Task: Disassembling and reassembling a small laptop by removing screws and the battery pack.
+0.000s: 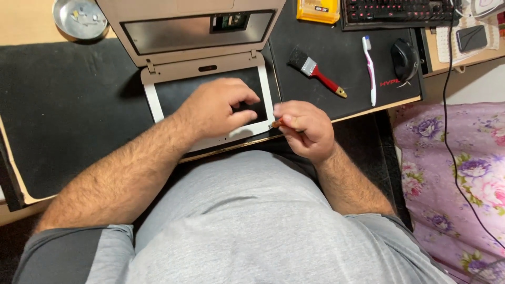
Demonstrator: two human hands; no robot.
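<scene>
An opened beige laptop (208,67) lies flat on a black mat (68,105), its screen half nearest me with a white bezel (152,100). My left hand (218,108) rests on the dark screen panel, fingers spread and pressing down. My right hand (305,129) is closed around a small tool with an orange-red handle (278,123), its tip at the bezel's lower right corner. The tool's tip is hidden by my fingers.
A red-handled paintbrush (315,71), a white and pink toothbrush (370,68) and a black mouse (405,58) lie on the mat to the right. A keyboard (394,10), a yellow box (318,10) and a metal bowl (80,18) sit at the back. Flowered fabric (457,168) lies at right.
</scene>
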